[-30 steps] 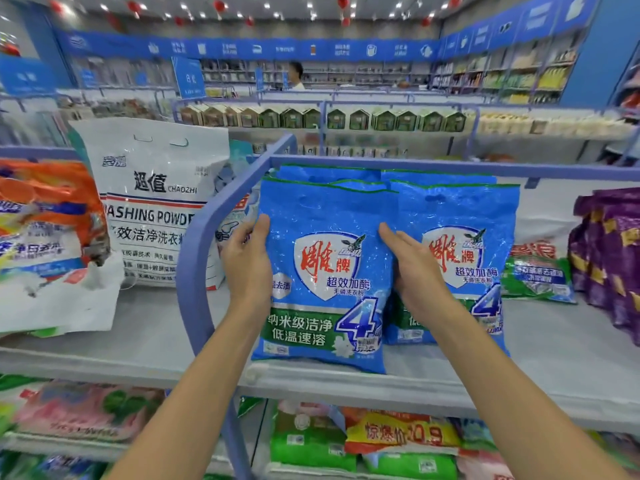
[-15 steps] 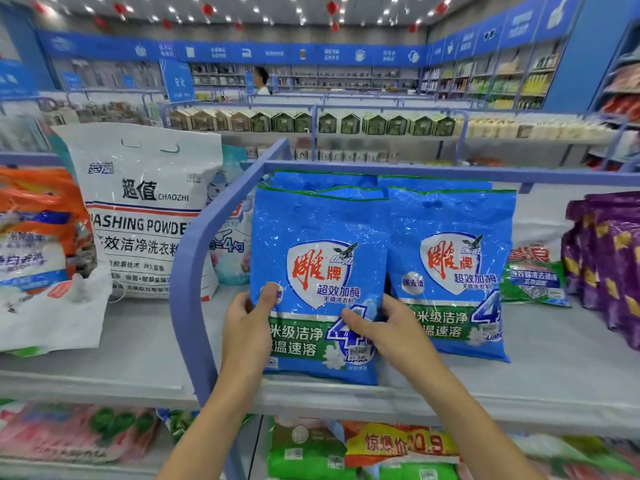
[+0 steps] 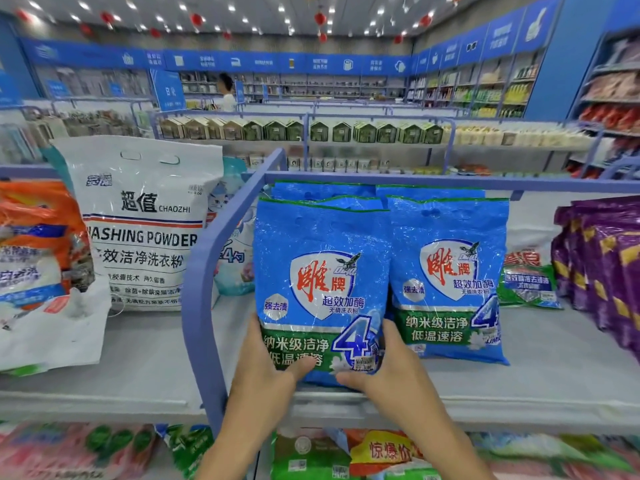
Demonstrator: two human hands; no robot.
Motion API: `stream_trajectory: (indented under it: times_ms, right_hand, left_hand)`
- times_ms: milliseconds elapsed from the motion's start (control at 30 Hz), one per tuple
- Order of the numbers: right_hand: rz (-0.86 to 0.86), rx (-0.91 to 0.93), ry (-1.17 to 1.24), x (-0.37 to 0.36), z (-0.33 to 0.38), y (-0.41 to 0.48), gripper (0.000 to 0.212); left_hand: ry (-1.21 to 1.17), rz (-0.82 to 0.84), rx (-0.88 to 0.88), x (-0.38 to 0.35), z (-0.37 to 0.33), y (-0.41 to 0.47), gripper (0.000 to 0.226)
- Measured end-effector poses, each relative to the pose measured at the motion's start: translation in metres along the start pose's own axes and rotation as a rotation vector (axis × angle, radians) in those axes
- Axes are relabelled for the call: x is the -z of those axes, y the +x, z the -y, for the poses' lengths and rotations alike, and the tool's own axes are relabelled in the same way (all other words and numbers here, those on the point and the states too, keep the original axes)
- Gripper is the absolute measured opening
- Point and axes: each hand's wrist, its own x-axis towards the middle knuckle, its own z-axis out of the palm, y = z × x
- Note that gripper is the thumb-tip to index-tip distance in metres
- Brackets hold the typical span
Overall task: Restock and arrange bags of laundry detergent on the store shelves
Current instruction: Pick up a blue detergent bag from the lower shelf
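I've got both sets of fingers on one blue detergent bag point(image 3: 322, 271), gripping its btm corners. My left fingers point(image 3: 298, 369) curl round the btm-left corner, w/ the thumb lying across the green band on the front. My right fingers point(image 3: 389, 341) wrap the btm-right edge, thumb tucked by the corner. The bag is upright over the shelf point(image 3: 519, 386), its btm edge between my thumbs, near the front lip. Can't tell if it rests there or is just off it.

Its look: glossy blue plastic w/ white speckle, crinkled, and a green strip along the top seal. In the centre is a white shield w/ big red characters and a small eagle. Under that is a green band w/ white characters, and a large blue "4" just L of my right fingers.

Just R of my right fingers stands a second blue bag point(image 3: 446, 271), same print, close beside the first. L of my left fingers the blue divider rail point(image 3: 197, 306) curves up, w/ a big white washing-powder bag point(image 3: 145, 230) beyond it. Far R of my right fingers are purple bags point(image 3: 602, 265).
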Motion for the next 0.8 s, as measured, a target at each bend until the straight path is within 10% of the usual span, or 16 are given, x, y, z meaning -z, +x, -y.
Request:
stream_trajectory:
  times_ms: [400, 800]
  right_hand:
    - [-0.258, 0.088, -0.253, -0.022, -0.011, -0.027, 0.074]
    - [-0.072, 0.397, -0.398, -0.001, -0.052, -0.108, 0.054]
  left_hand:
    - [0.35, -0.037, -0.183, 0.005, 0.005, -0.034, 0.08]
    - [0.675, 0.043, -0.129, 0.017, 0.025, -0.151, 0.072]
